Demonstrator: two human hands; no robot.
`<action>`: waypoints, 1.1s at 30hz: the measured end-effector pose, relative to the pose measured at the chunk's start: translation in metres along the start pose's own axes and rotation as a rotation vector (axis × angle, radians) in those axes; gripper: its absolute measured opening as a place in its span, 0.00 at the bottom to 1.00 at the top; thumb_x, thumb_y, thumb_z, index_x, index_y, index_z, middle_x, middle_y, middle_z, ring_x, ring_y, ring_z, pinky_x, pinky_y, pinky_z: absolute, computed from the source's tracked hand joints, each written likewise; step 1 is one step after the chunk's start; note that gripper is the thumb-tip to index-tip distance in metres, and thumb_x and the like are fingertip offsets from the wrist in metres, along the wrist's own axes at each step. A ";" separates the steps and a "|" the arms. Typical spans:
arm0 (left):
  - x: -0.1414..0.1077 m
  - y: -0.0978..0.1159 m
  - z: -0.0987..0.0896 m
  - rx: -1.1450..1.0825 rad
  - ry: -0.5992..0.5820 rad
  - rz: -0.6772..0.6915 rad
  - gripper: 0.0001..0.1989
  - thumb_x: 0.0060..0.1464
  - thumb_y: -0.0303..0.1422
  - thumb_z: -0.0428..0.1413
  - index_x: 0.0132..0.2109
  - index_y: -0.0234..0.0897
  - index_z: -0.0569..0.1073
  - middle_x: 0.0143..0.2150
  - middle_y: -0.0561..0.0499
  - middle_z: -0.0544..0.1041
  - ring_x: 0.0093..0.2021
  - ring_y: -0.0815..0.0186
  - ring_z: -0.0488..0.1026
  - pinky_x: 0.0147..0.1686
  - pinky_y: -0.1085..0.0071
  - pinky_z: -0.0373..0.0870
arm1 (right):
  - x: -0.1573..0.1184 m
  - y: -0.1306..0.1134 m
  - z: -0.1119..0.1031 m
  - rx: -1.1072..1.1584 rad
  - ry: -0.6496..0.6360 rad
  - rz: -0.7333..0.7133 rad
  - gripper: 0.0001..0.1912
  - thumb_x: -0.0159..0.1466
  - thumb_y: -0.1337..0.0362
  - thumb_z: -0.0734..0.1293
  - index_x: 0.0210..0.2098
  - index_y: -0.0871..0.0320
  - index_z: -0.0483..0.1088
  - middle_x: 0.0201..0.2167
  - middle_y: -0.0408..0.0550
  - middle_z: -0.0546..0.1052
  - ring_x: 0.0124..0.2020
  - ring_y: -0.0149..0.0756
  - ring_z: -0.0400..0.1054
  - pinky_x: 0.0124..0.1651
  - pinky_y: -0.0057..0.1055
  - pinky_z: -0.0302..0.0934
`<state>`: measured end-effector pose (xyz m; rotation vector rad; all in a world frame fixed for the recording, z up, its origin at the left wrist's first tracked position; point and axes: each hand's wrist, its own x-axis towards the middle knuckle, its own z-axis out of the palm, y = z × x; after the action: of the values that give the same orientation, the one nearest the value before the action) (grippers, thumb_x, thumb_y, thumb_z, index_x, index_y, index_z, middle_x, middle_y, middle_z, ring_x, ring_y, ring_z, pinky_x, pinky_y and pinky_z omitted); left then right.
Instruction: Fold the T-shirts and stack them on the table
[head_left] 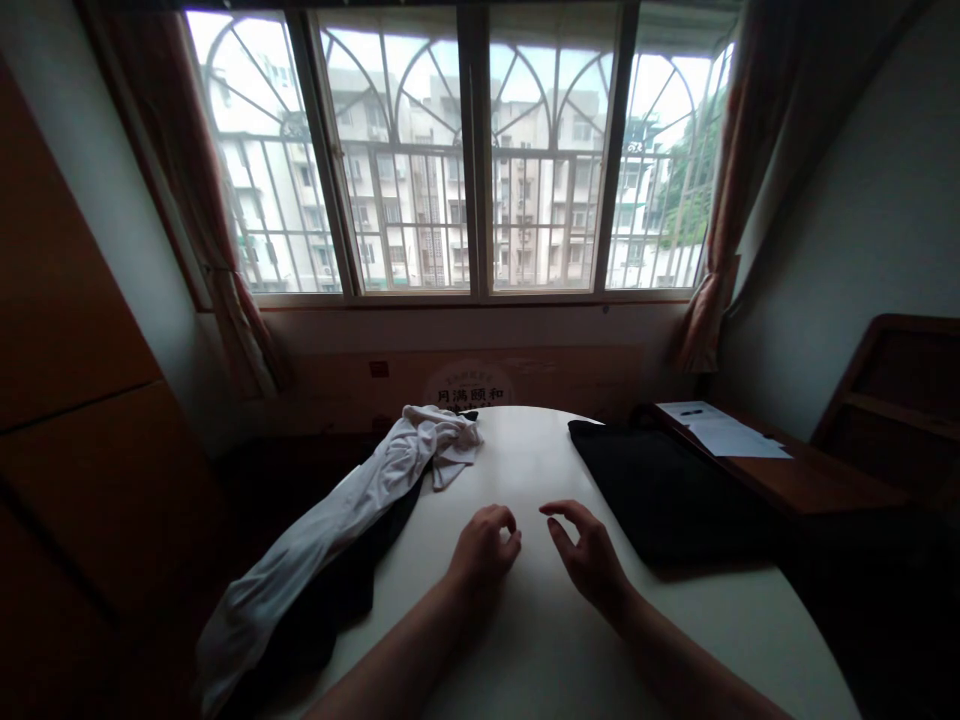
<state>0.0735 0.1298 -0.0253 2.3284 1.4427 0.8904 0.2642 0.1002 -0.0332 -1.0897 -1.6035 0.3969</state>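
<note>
Both hands hover over the middle of a white round-edged table (517, 470). My left hand (486, 545) has its fingers curled and parted from the thumb, with nothing between them. Facing it, my right hand (589, 555) is also apart at thumb and forefinger and holds nothing. Along the table's left side lies a crumpled white cloth (337, 515), partly on top of a black cloth (352, 590) and hanging over the edge. A flat, folded black cloth (667, 495) rests at the right side, beyond my right hand.
To the right stands a brown wooden desk (832, 480) with white papers (735, 437) and a dark pen-like thing on it, beside a wooden chair (892, 370). A printed cardboard box (562, 375) is behind the table, under the barred window.
</note>
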 end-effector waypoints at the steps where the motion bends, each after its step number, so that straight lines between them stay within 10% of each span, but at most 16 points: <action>1: 0.000 0.000 0.000 -0.001 0.000 0.000 0.02 0.54 0.28 0.55 0.34 0.39 0.73 0.36 0.48 0.76 0.40 0.60 0.73 0.43 0.66 0.68 | 0.000 0.001 0.000 -0.003 -0.002 0.002 0.12 0.66 0.62 0.63 0.43 0.54 0.76 0.44 0.51 0.80 0.48 0.42 0.73 0.54 0.39 0.67; 13: 0.001 0.004 -0.009 0.144 0.032 -0.014 0.03 0.57 0.29 0.54 0.36 0.38 0.73 0.37 0.46 0.77 0.42 0.58 0.73 0.46 0.64 0.67 | 0.000 0.012 -0.001 0.038 -0.002 0.071 0.13 0.64 0.64 0.61 0.43 0.55 0.76 0.43 0.51 0.80 0.47 0.42 0.74 0.50 0.39 0.69; 20: 0.006 -0.004 -0.081 0.584 0.277 -0.239 0.15 0.57 0.29 0.53 0.50 0.35 0.75 0.54 0.39 0.75 0.60 0.45 0.64 0.64 0.41 0.45 | 0.001 0.008 -0.002 0.042 -0.001 0.055 0.12 0.64 0.64 0.61 0.41 0.55 0.76 0.42 0.50 0.80 0.46 0.41 0.74 0.49 0.38 0.68; 27: -0.005 -0.053 -0.152 0.725 0.202 -0.695 0.19 0.60 0.34 0.52 0.54 0.30 0.72 0.54 0.33 0.74 0.56 0.45 0.70 0.50 0.53 0.70 | 0.002 0.003 -0.004 0.010 -0.012 -0.003 0.12 0.64 0.66 0.60 0.39 0.55 0.76 0.40 0.49 0.79 0.44 0.40 0.73 0.48 0.36 0.67; 33: -0.006 -0.071 -0.172 0.585 0.167 -0.810 0.17 0.65 0.29 0.44 0.52 0.35 0.76 0.52 0.36 0.77 0.52 0.46 0.75 0.46 0.54 0.71 | 0.002 0.002 -0.003 0.027 -0.057 0.016 0.12 0.64 0.67 0.60 0.38 0.56 0.76 0.40 0.50 0.78 0.44 0.41 0.72 0.47 0.36 0.67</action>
<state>-0.0861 0.1414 0.0702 1.6672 2.6984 0.4570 0.2681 0.1021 -0.0327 -1.0799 -1.6357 0.4627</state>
